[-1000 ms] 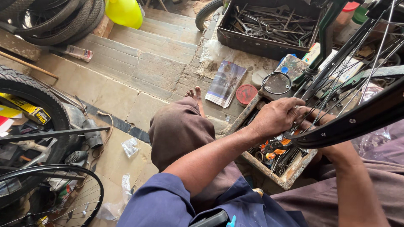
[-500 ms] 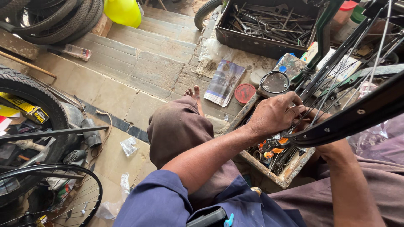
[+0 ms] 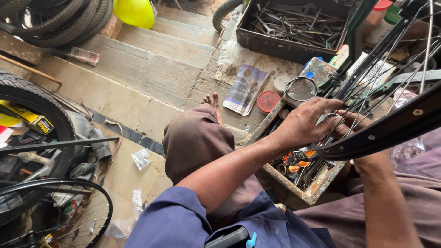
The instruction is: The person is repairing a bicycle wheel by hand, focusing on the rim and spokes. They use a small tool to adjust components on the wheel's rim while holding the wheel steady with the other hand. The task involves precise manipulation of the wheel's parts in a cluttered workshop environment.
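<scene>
A black bicycle wheel rim with thin metal spokes crosses the right side in front of me. My left hand reaches in among the spokes, fingers curled around them close to the rim. My right hand is mostly hidden behind the rim and the left hand; only part of it and the forearm show. Below both hands sits a wooden tray of small tools and orange-handled bits.
A dark metal toolbox full of wrenches stands at the top. A magazine, a red lid and a round mirror lie on the stone floor. Tyres and another spoked wheel crowd the left. My bent knee fills the centre.
The view has shifted slightly; my left hand stays in the spokes at the rim with fingers adjusted a little. Nothing else moved.
</scene>
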Available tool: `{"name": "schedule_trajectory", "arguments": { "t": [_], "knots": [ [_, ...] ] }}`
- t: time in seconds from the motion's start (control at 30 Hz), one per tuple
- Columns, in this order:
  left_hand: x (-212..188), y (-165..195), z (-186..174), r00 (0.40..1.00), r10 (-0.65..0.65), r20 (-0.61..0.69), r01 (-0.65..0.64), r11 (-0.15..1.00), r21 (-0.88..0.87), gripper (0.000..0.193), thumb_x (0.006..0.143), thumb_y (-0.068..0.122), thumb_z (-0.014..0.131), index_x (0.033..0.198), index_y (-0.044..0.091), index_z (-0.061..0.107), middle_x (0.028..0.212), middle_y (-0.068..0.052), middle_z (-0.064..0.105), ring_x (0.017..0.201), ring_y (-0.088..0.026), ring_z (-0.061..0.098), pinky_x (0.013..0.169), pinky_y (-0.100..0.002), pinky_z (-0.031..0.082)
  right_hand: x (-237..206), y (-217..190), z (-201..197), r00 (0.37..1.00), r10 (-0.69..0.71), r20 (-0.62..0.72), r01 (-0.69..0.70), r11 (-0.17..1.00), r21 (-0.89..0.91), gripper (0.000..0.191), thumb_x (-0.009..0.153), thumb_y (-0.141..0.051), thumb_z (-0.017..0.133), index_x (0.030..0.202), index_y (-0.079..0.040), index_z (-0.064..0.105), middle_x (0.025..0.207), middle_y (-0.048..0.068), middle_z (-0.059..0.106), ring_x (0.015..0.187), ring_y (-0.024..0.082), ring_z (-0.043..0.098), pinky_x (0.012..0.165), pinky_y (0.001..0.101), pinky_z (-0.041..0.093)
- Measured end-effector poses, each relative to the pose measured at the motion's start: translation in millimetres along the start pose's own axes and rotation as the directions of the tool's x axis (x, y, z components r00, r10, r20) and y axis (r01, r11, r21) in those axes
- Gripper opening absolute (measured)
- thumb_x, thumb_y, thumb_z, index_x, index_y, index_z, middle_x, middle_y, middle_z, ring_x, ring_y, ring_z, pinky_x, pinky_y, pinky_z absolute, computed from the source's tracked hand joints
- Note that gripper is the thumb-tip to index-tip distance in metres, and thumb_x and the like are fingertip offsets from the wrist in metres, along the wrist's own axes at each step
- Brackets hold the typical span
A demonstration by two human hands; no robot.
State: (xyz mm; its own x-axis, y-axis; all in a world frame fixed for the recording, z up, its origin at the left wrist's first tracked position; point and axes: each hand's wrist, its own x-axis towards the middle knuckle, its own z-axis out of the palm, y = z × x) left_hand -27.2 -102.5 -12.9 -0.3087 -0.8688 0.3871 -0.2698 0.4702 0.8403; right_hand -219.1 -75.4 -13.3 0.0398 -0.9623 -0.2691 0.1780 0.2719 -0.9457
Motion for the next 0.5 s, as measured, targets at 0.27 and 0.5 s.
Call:
{"name": "schedule_trajectory", "arguments": {
  "t": [0.27, 0.5],
  "knots": [
    [1.7, -14.4, 9.4, 0.86, -0.367, 0.355, 0.474, 0.833, -0.286, 0.066, 0.101, 0.057, 0.051, 0.139, 0.004, 0.063, 0.121, -0.02, 0.075, 0.112, -0.028, 0.073, 0.097, -0.039, 0.056, -11.0, -2.3, -6.0, 0.984, -0.169, 0.055, 0.161, 0.719, -0.676, 0.035, 0.097, -0.015, 0.075, 0.124, 0.006, 0.066, 0.102, 0.011, 0.073, 0.089, 0.016, 0.069, 0.076, 0.028, 0.056],
    [1.6, -20.5, 12.2, 0.889, -0.342, 0.305, 0.422, 0.87, -0.255, 0.067, 0.102, 0.058, 0.049, 0.141, 0.004, 0.061, 0.126, -0.019, 0.072, 0.115, -0.028, 0.072, 0.098, -0.038, 0.055, -5.1, -3.2, -0.1, 0.985, -0.081, 0.151, 0.151, 0.826, -0.543, 0.04, 0.093, -0.016, 0.072, 0.128, 0.001, 0.063, 0.112, 0.01, 0.072, 0.098, 0.015, 0.068, 0.083, 0.0299, 0.056]
  ]
}}
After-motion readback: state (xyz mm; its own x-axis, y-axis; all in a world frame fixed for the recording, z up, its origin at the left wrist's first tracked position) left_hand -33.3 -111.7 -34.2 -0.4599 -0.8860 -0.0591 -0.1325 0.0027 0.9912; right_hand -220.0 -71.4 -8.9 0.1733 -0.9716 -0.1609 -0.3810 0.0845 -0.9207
